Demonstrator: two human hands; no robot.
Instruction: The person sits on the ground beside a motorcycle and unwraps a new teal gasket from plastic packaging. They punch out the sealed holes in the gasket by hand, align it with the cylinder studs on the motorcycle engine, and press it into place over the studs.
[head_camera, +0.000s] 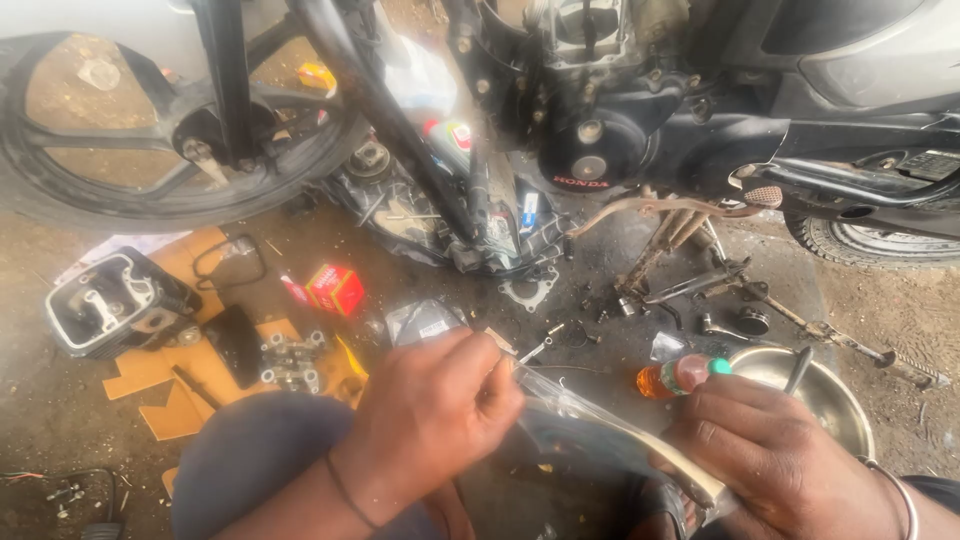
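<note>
My left hand (430, 410) is closed on the upper end of a clear plastic bag (590, 425) that stretches toward my right hand. My right hand (770, 455) grips the bag's lower end, and a small orange bottle with a green cap (680, 376) sits at its fingertips. I cannot tell whether the bottle is held. Both hands hover low over the oily ground in front of a partly stripped motorcycle (600, 110).
A steel bowl (835, 400) sits right of the bottle. A cylinder head (115, 300), cardboard pieces (190, 370), a small metal part (292, 360) and a red box (335, 288) lie to the left. Levers and bolts (700, 290) lie under the engine. The front wheel (150, 130) stands upper left.
</note>
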